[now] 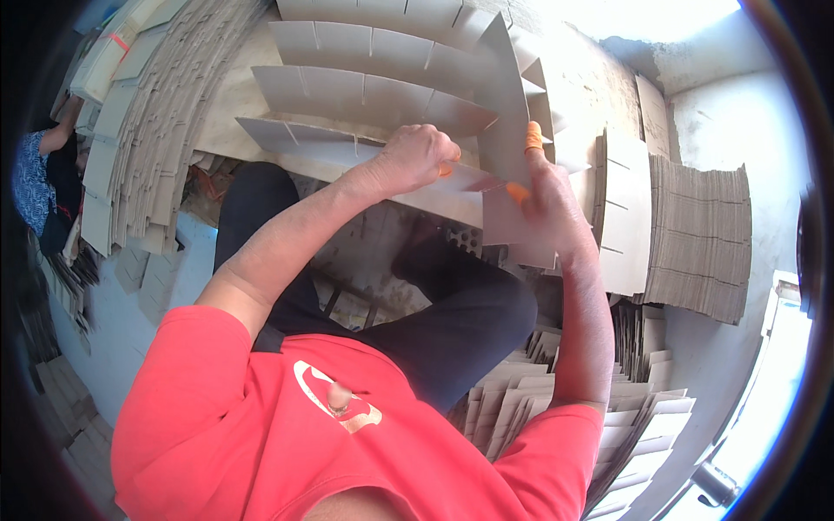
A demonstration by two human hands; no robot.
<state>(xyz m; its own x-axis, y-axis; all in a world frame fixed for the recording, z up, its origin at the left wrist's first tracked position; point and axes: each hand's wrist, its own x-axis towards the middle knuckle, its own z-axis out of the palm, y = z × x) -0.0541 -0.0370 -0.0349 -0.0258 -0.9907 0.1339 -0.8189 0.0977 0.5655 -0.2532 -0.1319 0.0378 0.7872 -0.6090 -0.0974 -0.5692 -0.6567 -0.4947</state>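
Beside a whitewashed wall point(743, 122), a pale worktable point(224, 113); across it, long strips point(343, 39) of slotted card on edge in rows, slots opening upward; near their right-hand ends, a cross strip point(504, 95) set athwart them. Looks very light, thin and fairly stiff lengthwise, yet probably easy to crease or tear at the slots; likely dry rather than slippery; best taken between thumb and fingertips, flat on both faces, clear of the slots. Left hand point(415, 156) closed, apparently pinching the nearest long strip point(314, 146) at its top edge; right hand point(552, 200) curled around the near end of the cross strip, card seemingly between thumb and fingers, orange finger covers point(533, 136) on the tips; too blurred to tell how firmly. As containers, only open-topped lanes between strips; at far left, a tall card stack point(165, 104); at right, a grey card stack point(699, 234) just beside a whiter one point(627, 208).
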